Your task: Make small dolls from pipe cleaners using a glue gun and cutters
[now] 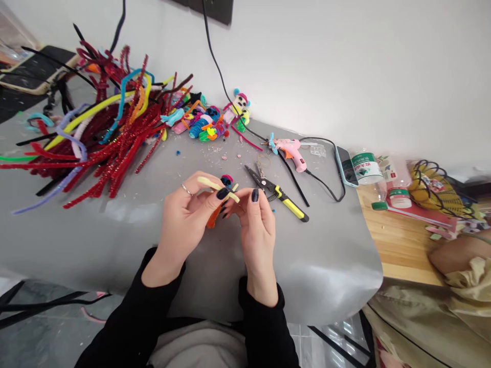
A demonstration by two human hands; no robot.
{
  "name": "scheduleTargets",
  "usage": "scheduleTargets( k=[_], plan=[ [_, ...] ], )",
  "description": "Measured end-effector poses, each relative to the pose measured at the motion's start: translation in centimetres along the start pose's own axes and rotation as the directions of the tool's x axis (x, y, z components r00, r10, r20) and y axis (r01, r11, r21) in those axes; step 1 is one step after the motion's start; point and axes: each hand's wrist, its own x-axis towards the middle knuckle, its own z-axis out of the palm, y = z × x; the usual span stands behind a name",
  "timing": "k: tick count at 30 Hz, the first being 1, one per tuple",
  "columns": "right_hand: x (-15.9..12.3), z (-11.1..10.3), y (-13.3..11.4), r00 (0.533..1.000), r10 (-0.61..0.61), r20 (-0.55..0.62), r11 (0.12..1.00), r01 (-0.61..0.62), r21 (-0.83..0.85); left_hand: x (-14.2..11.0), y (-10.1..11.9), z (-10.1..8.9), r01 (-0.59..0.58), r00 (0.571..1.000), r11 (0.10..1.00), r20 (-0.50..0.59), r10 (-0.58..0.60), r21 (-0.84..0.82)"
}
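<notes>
Over the front of the grey table point(115, 240), my left hand point(187, 217) and my right hand point(255, 227) meet around a small pipe-cleaner figure point(226, 181). The figure has a pink and black top, a pale yellow stem point(209, 183) sticking out to the left, and an orange piece point(212, 220) hanging below my left fingers. My left thumb and fingers pinch the yellow stem. From the other side, my right fingertips grip the figure. Both thumbnails are dark, and a ring shows on my left hand.
A big heap of red, yellow and blue pipe cleaners point(103, 133) fills the left. Small finished figures point(209, 122) lie at the back. Black-and-yellow pliers point(278, 194), a pink glue gun point(293, 151), a phone point(347, 166) and bottles point(368, 171) sit to the right. Another person's arm point(456, 255) is at the far right.
</notes>
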Motion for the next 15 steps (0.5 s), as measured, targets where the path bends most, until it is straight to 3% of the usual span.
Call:
scheduleTargets(
  k=[5, 11, 15],
  plan=[
    [-0.05, 0.07, -0.03, 0.996, -0.073, -0.044, 0.996, 0.071, -0.053, 0.14, -0.31, 0.32, 0.107, 0.990, 0.982, -0.077, -0.120, -0.157],
    [-0.40, 0.34, 0.04, 0.977, -0.164, -0.134, 0.977, 0.142, -0.159, -0.33, -0.18, 0.64, 0.145, 0.985, 0.979, -0.076, -0.157, -0.144],
    [-0.71, 0.36, 0.20, 0.968, -0.202, -0.152, 0.956, 0.161, -0.244, -0.67, 0.21, 0.73, 0.113, 0.992, 0.990, -0.041, -0.117, -0.086]
  ],
)
